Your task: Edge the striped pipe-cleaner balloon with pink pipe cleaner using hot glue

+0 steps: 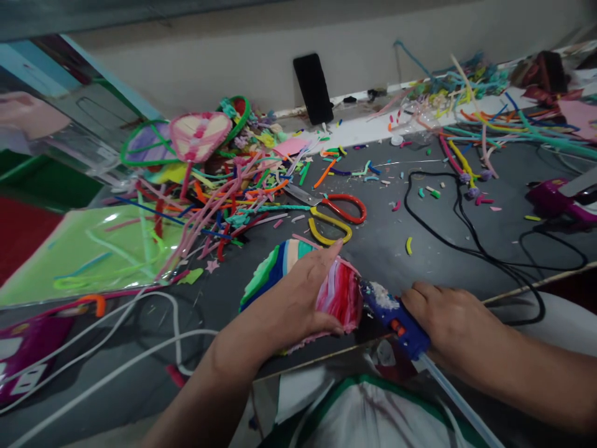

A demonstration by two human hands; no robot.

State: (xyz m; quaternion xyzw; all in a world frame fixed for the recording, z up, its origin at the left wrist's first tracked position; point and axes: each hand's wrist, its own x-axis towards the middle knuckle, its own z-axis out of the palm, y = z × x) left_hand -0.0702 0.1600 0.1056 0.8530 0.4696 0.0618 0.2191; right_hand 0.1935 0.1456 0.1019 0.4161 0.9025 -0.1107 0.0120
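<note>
My left hand point(305, 289) grips a rounded craft piece point(340, 292) at the table's front edge, its thumb and fingers spread over the surface. Stripes of green, blue, cream, pink and red, apparently pipe cleaners, cover the piece; my hand hides its middle. A blue glue gun point(413, 336) is in my right hand point(450, 317), whose fingers are wrapped round the far side. The gun's nozzle end is at the right, red-striped edge of the piece; whether it touches cannot be made out. A clear glue stick point(457, 398) sticks out of the gun's back.
Scissors point(326, 208) with red and yellow handles lie beyond the piece. Pipe cleaners point(209, 205) and heart-shaped pieces point(198, 134) are heaped at left. A phone point(313, 87) leans on the wall. Black cable point(443, 246) loops at right; white cable point(175, 311) crosses at left.
</note>
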